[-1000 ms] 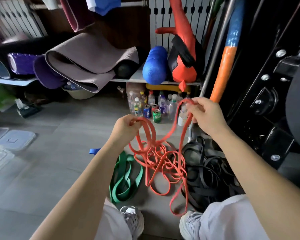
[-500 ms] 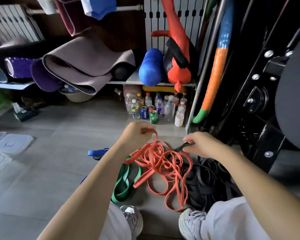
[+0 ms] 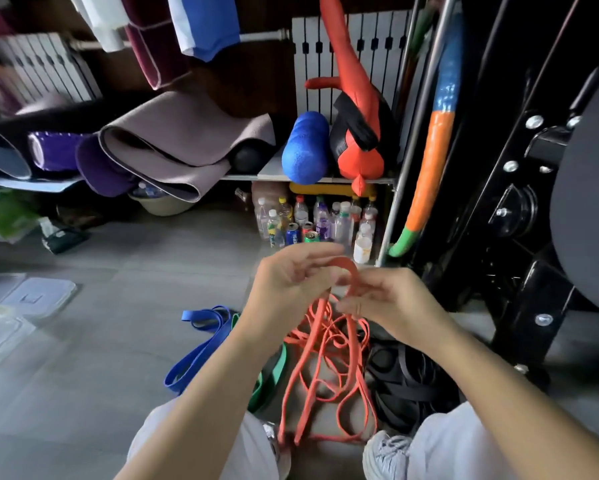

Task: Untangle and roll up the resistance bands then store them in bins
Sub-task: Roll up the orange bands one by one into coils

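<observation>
1. The grey floor (image 3: 118,341) spreads out under everything; the person crouches on it, a pale sneaker (image 3: 384,452) showing at the bottom edge.
2. A black steel rack (image 3: 533,202) with bolts fills the right side.
3. Rolled yoga mats (image 3: 173,143) lie on a low shelf at the back left, with a blue foam roller (image 3: 305,147) further right on the same shelf.
4. A pile of black resistance bands (image 3: 405,375) lies on the floor by the right knee.
5. The orange resistance band (image 3: 325,358) hangs in tangled loops from both hands down to the floor between the feet, touching the black pile.
6. A blue band (image 3: 201,344) lies folded to the left, with a green band (image 3: 270,375) between it and the orange tangle.
7. Clear plastic bins (image 3: 38,296) sit at the far left, well apart from the bands.
8. The left hand (image 3: 291,285) curls its blurred fingers round the orange band's top loop.
9. The right hand (image 3: 388,299) pinches the same loop, fingertips close to the left hand's.
10. Bottles and cans (image 3: 318,220) stand under the shelf.
</observation>
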